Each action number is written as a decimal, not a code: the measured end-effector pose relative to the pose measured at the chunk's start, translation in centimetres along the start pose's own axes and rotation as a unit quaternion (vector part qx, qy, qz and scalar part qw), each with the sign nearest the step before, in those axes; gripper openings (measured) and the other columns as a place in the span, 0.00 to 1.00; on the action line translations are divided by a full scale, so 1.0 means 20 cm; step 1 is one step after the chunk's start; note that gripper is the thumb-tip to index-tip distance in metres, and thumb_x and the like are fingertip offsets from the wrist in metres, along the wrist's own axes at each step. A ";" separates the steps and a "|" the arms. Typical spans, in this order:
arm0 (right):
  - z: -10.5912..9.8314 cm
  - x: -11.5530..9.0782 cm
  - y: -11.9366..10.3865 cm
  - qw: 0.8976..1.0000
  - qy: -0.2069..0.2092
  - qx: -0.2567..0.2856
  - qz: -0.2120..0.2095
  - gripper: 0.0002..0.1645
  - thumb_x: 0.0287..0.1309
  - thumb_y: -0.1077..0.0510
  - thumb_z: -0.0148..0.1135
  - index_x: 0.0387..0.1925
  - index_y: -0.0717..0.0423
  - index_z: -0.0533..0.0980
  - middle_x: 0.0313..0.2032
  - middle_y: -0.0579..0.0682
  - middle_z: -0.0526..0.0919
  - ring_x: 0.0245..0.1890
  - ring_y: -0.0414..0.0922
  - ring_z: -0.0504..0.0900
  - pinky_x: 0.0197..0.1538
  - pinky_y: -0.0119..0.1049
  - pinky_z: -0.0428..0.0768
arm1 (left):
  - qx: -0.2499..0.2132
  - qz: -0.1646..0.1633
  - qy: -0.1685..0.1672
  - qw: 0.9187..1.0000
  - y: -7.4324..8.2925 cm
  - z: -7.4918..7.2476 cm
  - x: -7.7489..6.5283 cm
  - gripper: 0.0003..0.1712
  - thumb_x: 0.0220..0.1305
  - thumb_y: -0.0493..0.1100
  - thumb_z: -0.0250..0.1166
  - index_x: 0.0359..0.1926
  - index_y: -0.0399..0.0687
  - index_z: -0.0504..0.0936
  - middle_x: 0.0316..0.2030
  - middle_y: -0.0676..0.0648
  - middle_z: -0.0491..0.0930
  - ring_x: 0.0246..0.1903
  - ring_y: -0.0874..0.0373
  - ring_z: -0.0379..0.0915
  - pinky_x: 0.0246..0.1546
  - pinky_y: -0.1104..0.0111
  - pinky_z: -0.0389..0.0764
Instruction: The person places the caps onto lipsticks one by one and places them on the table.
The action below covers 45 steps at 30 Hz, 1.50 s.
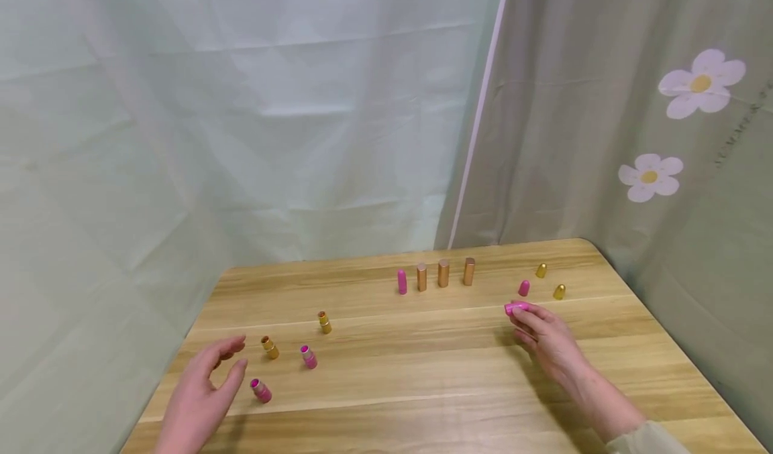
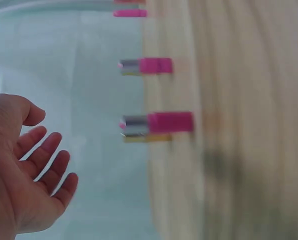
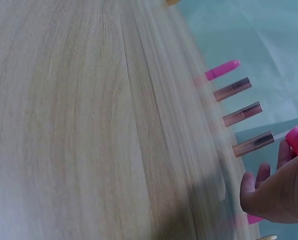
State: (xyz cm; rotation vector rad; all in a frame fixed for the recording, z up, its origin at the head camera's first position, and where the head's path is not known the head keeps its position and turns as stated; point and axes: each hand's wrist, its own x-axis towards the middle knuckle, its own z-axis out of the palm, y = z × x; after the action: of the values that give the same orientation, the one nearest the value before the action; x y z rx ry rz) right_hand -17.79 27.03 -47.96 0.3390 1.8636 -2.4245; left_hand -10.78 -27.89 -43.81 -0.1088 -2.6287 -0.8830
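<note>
In the head view my right hand [image 1: 552,347] pinches a pink lipstick cap [image 1: 516,308] between thumb and fingertips, above the table's right side. The cap lies nearly level, and its far end is hidden by the fingers. Behind it stands another pink cap [image 1: 524,288] with two gold caps [image 1: 541,270] nearby. My left hand [image 1: 202,390] hovers at the left with relaxed fingers, holding nothing. Beside it stand uncapped lipsticks: two pink tubes, the nearer pink lipstick [image 1: 262,391] and a farther one [image 1: 309,357], and two gold lipsticks [image 1: 270,347].
Along the back stand a closed pink lipstick [image 1: 402,282] and three copper-coloured tubes [image 1: 443,273]. The wooden table [image 1: 410,400] has a rounded back right corner. Pale green curtains [image 1: 302,139] hang behind it, and a flowered grey curtain [image 1: 549,119] hangs to the right.
</note>
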 end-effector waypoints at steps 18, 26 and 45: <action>-0.03 -0.01 0.01 1.000 0.003 0.005 0.006 0.06 0.72 0.59 0.62 0.47 0.51 0.80 0.42 0.39 0.85 0.49 0.37 0.80 0.63 0.39 0.75 | -0.059 -0.144 -0.150 0.976 -0.24 0.16 -0.08 0.44 0.61 0.56 0.75 0.66 0.32 0.69 0.60 0.35 0.77 0.60 0.40 0.72 0.59 0.53 0.74; -0.02 0.00 0.01 1.000 0.000 0.005 0.002 0.05 0.71 0.59 0.63 0.46 0.50 0.80 0.43 0.39 0.85 0.50 0.37 0.80 0.63 0.39 0.76 | -0.042 -0.148 -0.148 0.977 -0.24 0.19 -0.08 0.32 0.61 0.48 0.76 0.58 0.32 0.75 0.50 0.40 0.83 0.56 0.40 0.77 0.59 0.48 0.75; -0.02 -0.01 0.02 1.000 -0.003 0.003 0.002 0.05 0.71 0.60 0.62 0.44 0.50 0.81 0.45 0.39 0.83 0.49 0.36 0.80 0.64 0.40 0.75 | -0.024 -0.166 -0.144 0.975 -0.23 0.21 -0.07 0.23 0.63 0.49 0.74 0.49 0.38 0.79 0.46 0.44 0.84 0.51 0.43 0.78 0.54 0.50 0.76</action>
State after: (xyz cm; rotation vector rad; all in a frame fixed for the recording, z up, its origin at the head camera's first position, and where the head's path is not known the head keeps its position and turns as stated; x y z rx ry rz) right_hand -17.55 27.26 -48.32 0.3360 1.8521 -2.4253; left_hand -11.62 -28.99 -50.14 0.2140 -2.9503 -1.1148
